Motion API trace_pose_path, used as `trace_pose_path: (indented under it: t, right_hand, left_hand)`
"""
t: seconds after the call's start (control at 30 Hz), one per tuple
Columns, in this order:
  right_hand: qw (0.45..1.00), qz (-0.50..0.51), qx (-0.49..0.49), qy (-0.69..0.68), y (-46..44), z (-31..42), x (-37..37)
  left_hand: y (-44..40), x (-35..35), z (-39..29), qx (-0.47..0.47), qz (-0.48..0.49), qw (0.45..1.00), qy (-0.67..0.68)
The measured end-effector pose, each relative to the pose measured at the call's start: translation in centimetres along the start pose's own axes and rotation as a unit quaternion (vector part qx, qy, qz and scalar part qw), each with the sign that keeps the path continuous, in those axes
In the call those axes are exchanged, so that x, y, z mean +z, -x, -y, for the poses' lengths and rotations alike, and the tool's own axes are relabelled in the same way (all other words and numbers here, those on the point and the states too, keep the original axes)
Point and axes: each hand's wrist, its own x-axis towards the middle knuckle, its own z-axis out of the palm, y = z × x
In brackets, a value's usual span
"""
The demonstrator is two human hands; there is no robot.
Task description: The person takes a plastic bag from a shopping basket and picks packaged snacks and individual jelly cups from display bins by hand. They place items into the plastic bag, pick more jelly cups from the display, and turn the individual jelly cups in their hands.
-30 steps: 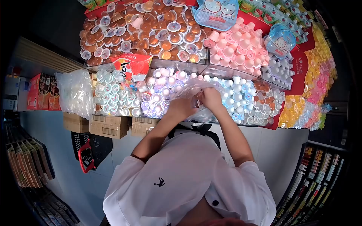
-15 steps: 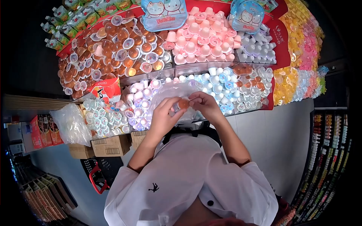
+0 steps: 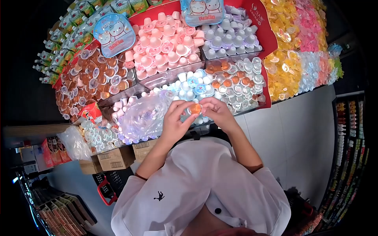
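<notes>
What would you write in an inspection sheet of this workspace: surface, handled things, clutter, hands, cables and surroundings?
Surface: display bins filled with small cups.
Handled things: one orange cup, held up above the display's front edge.
Clutter: clear plastic bag lying over cups.
Hands: left hand holds the orange cup; right hand has fingertips at its edge, grip unclear.
Cables: nothing seen.
Surroundings: cardboard boxes and red-handled black basket below; stocked shelves at picture right.

An orange cup [image 3: 195, 109] is held between the left hand [image 3: 176, 118] and the right hand [image 3: 217, 113]. A crumpled clear bag [image 3: 146, 114] is spread over purple cups [image 3: 125, 136]; pink cups [image 3: 163, 49] are heaped beside a blue cat-printed pack [image 3: 114, 35].
</notes>
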Motion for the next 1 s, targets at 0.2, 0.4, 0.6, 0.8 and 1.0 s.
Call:
trace_pose_path:
  t: [0.2,0.4,0.6,0.8,1.0]
  right_hand:
    - [0.999,0.025,-0.023,-0.004,1.7,0.9,-6.3]
    - [0.959,-0.043,-0.117,0.256,2.6,2.7,-10.6]
    - [0.858,-0.105,-0.275,0.421,1.9,2.4,-12.9]
    - [0.886,-0.151,-0.230,0.373,0.4,3.4,-13.9]
    - [0.843,-0.173,-0.234,0.453,-3.2,4.2,-15.6]
  left_hand:
    - [-1.7,6.7,-0.5,-0.020,-0.004,1.000,-0.003]
    - [-2.9,11.2,-1.4,-0.093,0.003,0.996,0.011]
    - [-3.7,14.7,1.1,-0.165,0.002,0.976,0.141]
    - [-5.4,16.1,0.2,-0.187,-0.045,0.960,0.204]
    - [-8.1,17.0,1.9,-0.127,-0.023,0.991,0.025]
